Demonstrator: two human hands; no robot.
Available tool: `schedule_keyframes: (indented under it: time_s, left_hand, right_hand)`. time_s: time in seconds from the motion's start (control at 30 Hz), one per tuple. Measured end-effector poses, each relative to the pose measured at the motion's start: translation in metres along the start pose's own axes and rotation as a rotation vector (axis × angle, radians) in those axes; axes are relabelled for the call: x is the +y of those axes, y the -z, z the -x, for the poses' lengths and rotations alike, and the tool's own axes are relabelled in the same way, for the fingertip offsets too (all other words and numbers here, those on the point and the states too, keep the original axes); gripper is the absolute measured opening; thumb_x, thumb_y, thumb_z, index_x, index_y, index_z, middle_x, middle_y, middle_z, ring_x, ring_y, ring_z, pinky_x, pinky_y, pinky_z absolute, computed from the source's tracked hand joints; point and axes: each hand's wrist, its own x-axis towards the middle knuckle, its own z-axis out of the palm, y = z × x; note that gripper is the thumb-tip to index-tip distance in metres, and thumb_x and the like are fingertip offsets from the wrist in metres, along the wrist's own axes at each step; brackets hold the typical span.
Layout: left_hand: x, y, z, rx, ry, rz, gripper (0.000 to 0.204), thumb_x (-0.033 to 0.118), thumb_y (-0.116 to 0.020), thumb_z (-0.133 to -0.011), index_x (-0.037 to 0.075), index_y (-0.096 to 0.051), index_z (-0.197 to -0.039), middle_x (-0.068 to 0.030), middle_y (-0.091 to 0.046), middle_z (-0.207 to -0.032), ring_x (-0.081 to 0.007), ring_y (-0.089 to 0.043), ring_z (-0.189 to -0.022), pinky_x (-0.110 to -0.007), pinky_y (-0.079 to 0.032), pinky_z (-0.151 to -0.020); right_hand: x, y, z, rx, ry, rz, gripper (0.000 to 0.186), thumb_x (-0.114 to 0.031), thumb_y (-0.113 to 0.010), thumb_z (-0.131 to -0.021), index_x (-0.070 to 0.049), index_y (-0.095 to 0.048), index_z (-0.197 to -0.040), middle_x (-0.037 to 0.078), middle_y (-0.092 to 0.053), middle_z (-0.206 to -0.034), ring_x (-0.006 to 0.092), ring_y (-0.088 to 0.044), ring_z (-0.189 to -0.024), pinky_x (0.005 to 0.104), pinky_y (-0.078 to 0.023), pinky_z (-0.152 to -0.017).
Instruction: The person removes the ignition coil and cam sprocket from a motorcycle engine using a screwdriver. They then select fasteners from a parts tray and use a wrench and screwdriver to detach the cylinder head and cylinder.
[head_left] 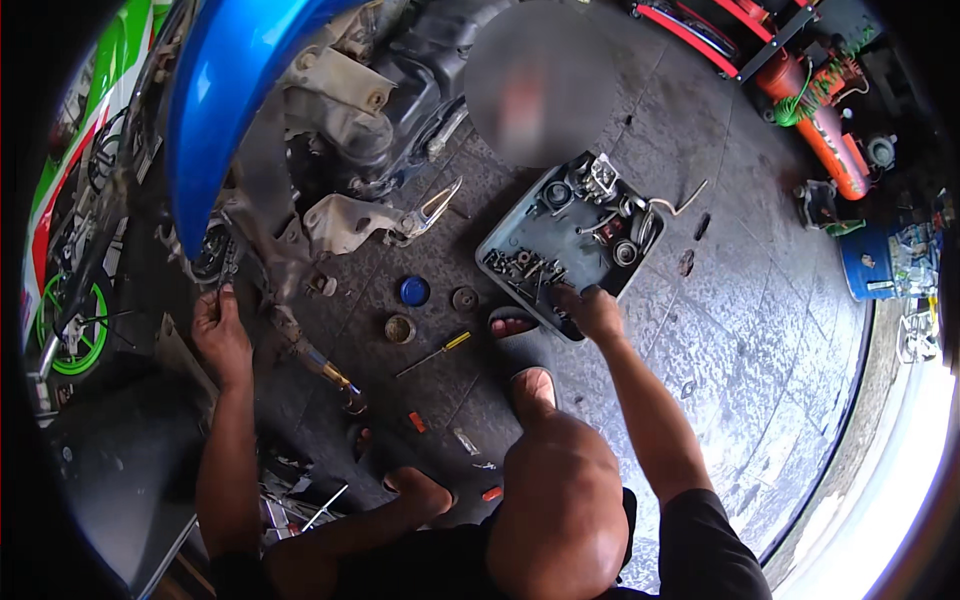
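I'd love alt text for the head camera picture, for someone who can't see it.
A person's right hand reaches into a grey tray of metal parts while the left hand is at machinery beside a curved blue panel. A yellow-handled screwdriver lies on the floor.

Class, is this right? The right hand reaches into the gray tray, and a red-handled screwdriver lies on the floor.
The colour is wrong: the head view shows a yellow-handled screwdriver on the floor. The right hand does reach into the gray tray.
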Motion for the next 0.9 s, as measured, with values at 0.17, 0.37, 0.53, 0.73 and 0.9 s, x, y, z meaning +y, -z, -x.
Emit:
schedule_keyframes:
  time_s: [0.17, 0.37, 0.53, 0.73, 0.9]
  left_hand:
    - [0.008, 0.007, 0.01, 0.005, 0.017, -0.033, 0.018, 0.019, -0.068, -0.095, 0.002, -0.067, -0.088, 0.0017, -0.062, -0.08, -0.0074, -0.053, -0.076, -0.026, -0.044, -0.071]
    - [0.019, -0.02, 0.02, 0.061, -0.032, 0.141, 0.012, 0.014, -0.072, -0.091, 0.005, -0.065, -0.094, 0.0003, -0.064, -0.086, -0.0081, -0.057, -0.082, -0.026, -0.048, -0.076]
    - [0.056, -0.017, 0.003, 0.135, -0.005, 0.33, 0.008, 0.005, -0.072, -0.088, 0.002, -0.065, -0.087, 0.0061, -0.054, -0.069, -0.0033, -0.045, -0.062, -0.021, -0.039, -0.057]
    - [0.062, 0.013, -0.007, 0.187, -0.079, 0.238, 0.012, 0.008, -0.074, -0.086, 0.0, -0.065, -0.081, 0.0027, -0.056, -0.065, -0.0044, -0.046, -0.058, -0.023, -0.039, -0.053]
    - [0.065, 0.008, -0.013, 0.041, 0.005, 0.291, 0.01, 0.004, -0.073, -0.086, -0.001, -0.067, -0.081, 0.0023, -0.06, -0.07, -0.0029, -0.047, -0.06, -0.022, -0.038, -0.053]
  right_hand:
    - [-0.009, -0.065, -0.019, 0.168, -0.005, 0.063, 0.072, -0.061, -0.074, -0.074, 0.001, -0.065, -0.111, 0.027, -0.067, -0.112, 0.0411, -0.064, -0.112, 0.0484, -0.05, -0.097]
    - [0.044, -0.05, -0.04, -0.032, -0.012, -0.101, 0.048, -0.047, -0.07, -0.077, 0.0, -0.072, -0.08, 0.024, -0.069, -0.079, 0.039, -0.071, -0.082, 0.0476, -0.052, -0.068]
    - [-0.008, 0.035, 0.007, 0.097, 0.87, 0.052, 0.029, -0.025, -0.068, -0.081, 0.001, -0.069, -0.09, 0.022, -0.066, -0.074, 0.0426, -0.064, -0.071, 0.0479, -0.051, -0.067]
    - [-0.244, 0.135, 0.171, -0.607, 1.087, 0.175, 0.028, -0.022, -0.069, -0.084, 0.001, -0.066, -0.099, 0.022, -0.067, -0.089, 0.0375, -0.067, -0.09, 0.0466, -0.05, -0.077]
    - [-0.325, 0.028, 0.189, -0.368, 0.929, -0.076, 0.028, -0.022, -0.065, -0.091, 0.001, -0.065, -0.106, 0.017, -0.068, -0.09, 0.0301, -0.065, -0.085, 0.0414, -0.051, -0.077]
